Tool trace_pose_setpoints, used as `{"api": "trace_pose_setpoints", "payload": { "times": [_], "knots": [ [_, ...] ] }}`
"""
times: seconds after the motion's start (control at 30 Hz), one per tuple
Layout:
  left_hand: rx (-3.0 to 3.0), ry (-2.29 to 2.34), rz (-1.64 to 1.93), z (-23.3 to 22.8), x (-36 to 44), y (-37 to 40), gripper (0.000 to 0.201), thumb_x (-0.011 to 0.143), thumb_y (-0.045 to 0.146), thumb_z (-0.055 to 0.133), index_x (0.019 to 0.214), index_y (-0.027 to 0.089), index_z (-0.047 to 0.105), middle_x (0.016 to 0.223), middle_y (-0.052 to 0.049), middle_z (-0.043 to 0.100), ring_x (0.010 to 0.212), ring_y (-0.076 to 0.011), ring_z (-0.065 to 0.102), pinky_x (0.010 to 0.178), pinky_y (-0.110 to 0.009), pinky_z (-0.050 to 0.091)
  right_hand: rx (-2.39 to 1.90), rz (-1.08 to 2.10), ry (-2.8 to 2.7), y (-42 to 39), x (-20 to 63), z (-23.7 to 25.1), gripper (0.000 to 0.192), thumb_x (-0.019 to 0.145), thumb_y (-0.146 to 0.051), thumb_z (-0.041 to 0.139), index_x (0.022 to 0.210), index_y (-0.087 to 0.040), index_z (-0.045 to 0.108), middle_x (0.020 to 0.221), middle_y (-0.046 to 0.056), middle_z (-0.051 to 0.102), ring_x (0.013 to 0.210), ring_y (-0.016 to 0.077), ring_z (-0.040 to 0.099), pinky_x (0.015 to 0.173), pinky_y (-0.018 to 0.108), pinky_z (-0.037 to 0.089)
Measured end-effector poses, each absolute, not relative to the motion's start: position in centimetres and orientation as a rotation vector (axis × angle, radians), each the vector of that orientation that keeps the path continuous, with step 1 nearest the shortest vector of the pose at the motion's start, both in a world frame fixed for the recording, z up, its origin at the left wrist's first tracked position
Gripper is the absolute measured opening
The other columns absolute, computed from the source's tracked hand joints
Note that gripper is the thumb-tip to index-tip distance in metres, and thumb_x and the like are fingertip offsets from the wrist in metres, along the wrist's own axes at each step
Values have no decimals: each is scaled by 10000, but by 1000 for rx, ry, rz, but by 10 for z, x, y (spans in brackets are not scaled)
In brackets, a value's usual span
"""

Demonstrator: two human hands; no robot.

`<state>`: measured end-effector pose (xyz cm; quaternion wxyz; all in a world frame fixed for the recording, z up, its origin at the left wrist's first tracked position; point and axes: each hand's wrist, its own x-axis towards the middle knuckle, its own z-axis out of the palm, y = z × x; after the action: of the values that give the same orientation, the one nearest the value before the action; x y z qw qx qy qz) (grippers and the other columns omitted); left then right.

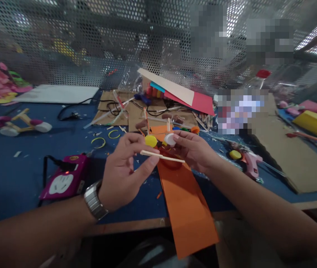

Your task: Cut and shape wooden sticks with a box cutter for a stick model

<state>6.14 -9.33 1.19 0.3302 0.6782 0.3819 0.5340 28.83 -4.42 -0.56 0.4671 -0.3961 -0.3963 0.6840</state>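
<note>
your left hand [123, 169] pinches a thin wooden stick [162, 156] in its grip while your right hand [193, 150] grips a white bottle cap [170, 139] beside a yellow cap [151, 141], both held above the orange paper strip [186, 201] on the blue desk [13, 175].

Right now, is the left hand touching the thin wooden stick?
Touching. The head view shows the left hand pinching the thin wooden stick between thumb and fingertips at its left end, with no gap visible.
</note>
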Motion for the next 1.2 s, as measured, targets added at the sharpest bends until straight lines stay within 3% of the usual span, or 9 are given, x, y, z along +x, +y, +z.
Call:
{"api": "trace_pose_setpoints", "payload": {
  "times": [0.17,0.3,0.47,0.67,0.9,1.0,1.2],
  "knots": [
    [1594,1032,1417,3,63,-81,66,968,333,792,984,283,830,1378,-77,636,1460,-268,504,1198,-409,450,-935,1643,-983,-45,289,-6,403,755,-463,973,975,-239,720,973,15,811,802,158,780,808,294,638],
    [1487,975,1292,-6,63,-77,67,983,332,793,994,285,840,1325,-63,729,1560,-250,448,1267,-407,406,-897,1685,-944,-48,288,-6,424,734,-450,997,989,-245,727,981,7,812,824,161,785,830,299,643],
    [1379,889,1278,-13,64,-74,89,963,340,825,1029,290,857,1172,-41,807,1255,-246,697,1166,-418,516,-883,1703,-933,-53,285,-7,430,716,-397,1022,992,-223,742,971,-12,794,773,116,725,780,258,634],
    [1299,841,1304,-14,66,-72,65,956,317,841,1015,303,864,1159,-17,816,1141,-199,734,1104,-362,554,-829,1687,-1005,-55,283,-5,473,764,-449,989,1053,-235,681,972,-5,755,785,138,714,730,277,628],
    [1248,835,1331,-11,67,-69,75,950,372,852,1001,319,865,1108,8,820,1076,-163,735,1051,-301,561,-889,1135,-1393,-58,289,-6,425,951,-580,800,904,-247,540,764,-54,498,623,108,487,519,245,386],
    [1224,854,1322,-9,67,-70,82,937,380,864,982,311,864,1080,7,817,1056,-165,733,1034,-301,562,-883,1035,-1623,-62,292,-7,357,974,-500,797,917,-227,574,742,-46,540,609,98,453,533,250,353],
    [1137,852,1345,-7,69,-72,141,858,390,928,916,279,863,1030,-4,798,1025,-167,708,1011,-296,548,-816,1144,-1660,-63,289,-8,263,980,-369,808,926,-213,603,700,-28,671,545,97,579,512,235,428]
  ]
}}
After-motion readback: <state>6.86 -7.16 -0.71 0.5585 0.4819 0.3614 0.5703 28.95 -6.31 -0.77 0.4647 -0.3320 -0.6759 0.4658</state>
